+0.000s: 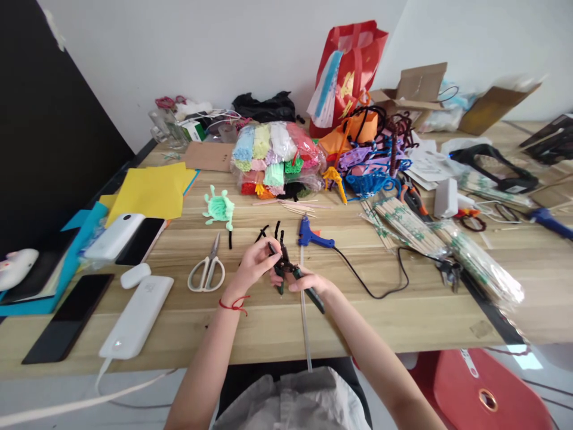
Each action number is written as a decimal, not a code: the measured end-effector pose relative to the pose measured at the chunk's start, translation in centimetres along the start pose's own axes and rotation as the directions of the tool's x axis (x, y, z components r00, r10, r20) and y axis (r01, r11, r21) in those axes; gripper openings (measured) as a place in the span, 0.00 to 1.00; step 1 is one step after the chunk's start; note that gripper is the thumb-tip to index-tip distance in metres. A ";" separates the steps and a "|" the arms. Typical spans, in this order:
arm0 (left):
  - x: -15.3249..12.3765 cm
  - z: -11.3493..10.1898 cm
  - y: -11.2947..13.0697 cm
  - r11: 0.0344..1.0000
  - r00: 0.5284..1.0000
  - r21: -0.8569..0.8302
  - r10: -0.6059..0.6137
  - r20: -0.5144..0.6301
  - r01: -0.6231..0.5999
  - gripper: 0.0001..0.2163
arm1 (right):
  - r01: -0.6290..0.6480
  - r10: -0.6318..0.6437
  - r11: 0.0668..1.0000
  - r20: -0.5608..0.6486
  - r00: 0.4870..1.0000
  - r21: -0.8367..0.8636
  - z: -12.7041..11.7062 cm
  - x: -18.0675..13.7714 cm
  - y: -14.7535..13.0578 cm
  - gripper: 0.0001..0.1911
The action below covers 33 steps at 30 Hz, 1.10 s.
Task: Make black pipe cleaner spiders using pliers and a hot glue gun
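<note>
In the middle of the table, my right hand (316,283) is closed around the dark green handles of a pair of pliers (285,264), whose jaws point away from me. My left hand (256,263) pinches a short black pipe cleaner (271,247) at the jaws; the fingers partly cover it. Cut black pipe cleaner pieces (262,233) lie just beyond both hands. A blue hot glue gun (308,234) rests beyond my right hand, with a clear glue stick (305,334) running toward me. White-handled scissors (206,272) lie left of my left hand, below a mint-green pipe cleaner figure (219,206).
Bagged colored pipe cleaners (277,152) and a red bag (349,71) stand at the back. Packs of wooden sticks (412,224) lie on the right, crossed by the glue gun's black cord (380,297). Phones, a white power bank (136,316) and yellow sheets (147,194) occupy the left.
</note>
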<state>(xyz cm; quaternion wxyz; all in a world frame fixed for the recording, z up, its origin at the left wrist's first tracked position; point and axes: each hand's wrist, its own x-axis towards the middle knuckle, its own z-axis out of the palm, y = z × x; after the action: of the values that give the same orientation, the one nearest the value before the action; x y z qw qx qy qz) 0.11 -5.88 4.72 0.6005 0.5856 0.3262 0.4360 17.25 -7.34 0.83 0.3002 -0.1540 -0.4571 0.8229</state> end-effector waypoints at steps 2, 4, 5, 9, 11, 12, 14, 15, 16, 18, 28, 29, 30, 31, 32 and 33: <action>0.1 -0.2 -0.4 1.000 0.999 0.000 0.013 0.032 -0.013 0.09 | 0.004 -0.004 1.000 0.006 1.000 -0.020 0.1 0.1 -0.1 0.24; 0.3 -0.5 -0.8 0.999 0.998 0.007 0.040 0.052 -0.040 0.08 | 0.003 -0.003 0.999 0.007 1.000 -0.035 0.2 0.1 -0.1 0.24; 0.3 -0.6 -1.0 0.999 0.997 0.012 0.052 0.056 -0.053 0.08 | 0.003 -0.003 0.999 0.007 1.000 -0.039 0.2 0.1 -0.1 0.24; 0.4 -0.7 -1.0 0.997 0.996 0.038 0.063 0.059 -0.066 0.07 | 0.005 -0.004 0.999 0.012 1.000 -0.054 0.0 0.0 0.2 0.25; 0.3 -0.6 -0.9 0.997 0.996 0.047 0.061 0.069 -0.064 0.08 | 0.004 -0.003 0.997 0.017 1.000 -0.071 -0.1 0.0 0.3 0.25; 0.2 -0.5 -0.8 0.996 0.995 0.049 0.064 0.077 -0.068 0.08 | 0.005 -0.004 0.997 0.015 1.000 -0.082 -0.1 -0.1 0.4 0.25; 0.1 -0.4 -0.7 0.996 0.994 0.058 0.066 0.090 -0.072 0.09 | 0.002 -0.002 0.994 0.004 1.000 -0.108 -0.2 -0.1 0.3 0.26; 0.0 -0.3 -0.7 0.996 0.994 0.063 0.062 0.089 -0.068 0.09 | -0.005 0.006 0.993 0.002 1.000 -0.117 -0.2 -0.1 0.3 0.27; 0.0 -0.3 -0.7 0.996 0.995 0.069 0.052 0.082 -0.058 0.09 | -0.012 0.013 0.993 0.002 1.000 -0.120 -0.2 -0.1 0.3 0.27; -0.1 -0.3 -0.9 0.997 0.998 0.077 0.026 0.058 -0.031 0.09 | -0.019 0.021 0.993 0.015 1.000 -0.116 -0.2 -0.1 0.2 0.28; -0.1 -0.1 -0.7 0.990 0.998 0.133 0.041 0.044 -0.047 0.07 | 0.012 0.007 0.980 0.095 0.995 -0.200 -0.3 0.0 -0.4 0.26; -0.2 0.0 -0.6 0.990 0.999 0.138 0.024 0.047 -0.030 0.07 | 0.014 0.013 0.976 0.119 0.993 -0.217 -0.3 -0.1 -0.7 0.27; -0.2 0.0 -0.4 0.990 0.999 0.140 0.012 0.047 -0.018 0.08 | 0.014 0.021 0.972 0.147 0.989 -0.234 -0.4 -0.1 -1.0 0.27; -0.3 0.1 -0.3 0.990 0.999 0.141 0.004 0.046 -0.010 0.08 | 0.015 0.030 0.968 0.173 0.984 -0.250 -0.4 -0.2 -1.3 0.28; -0.3 0.1 -0.2 0.990 0.999 0.139 0.003 0.043 -0.008 0.08 | 0.011 0.042 0.964 0.193 0.980 -0.267 -0.5 -0.2 -1.5 0.28; -0.3 0.1 -0.2 0.991 0.999 0.134 0.005 0.040 -0.011 0.08 | 0.005 0.055 0.959 0.203 0.978 -0.282 -0.5 -0.3 -1.7 0.28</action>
<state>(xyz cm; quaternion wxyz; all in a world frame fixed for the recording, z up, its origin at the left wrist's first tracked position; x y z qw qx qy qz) 0.08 -6.21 4.49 0.5643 0.6346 0.3404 0.4037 18.34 -6.48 2.01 0.2149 -0.1136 -0.5964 0.7650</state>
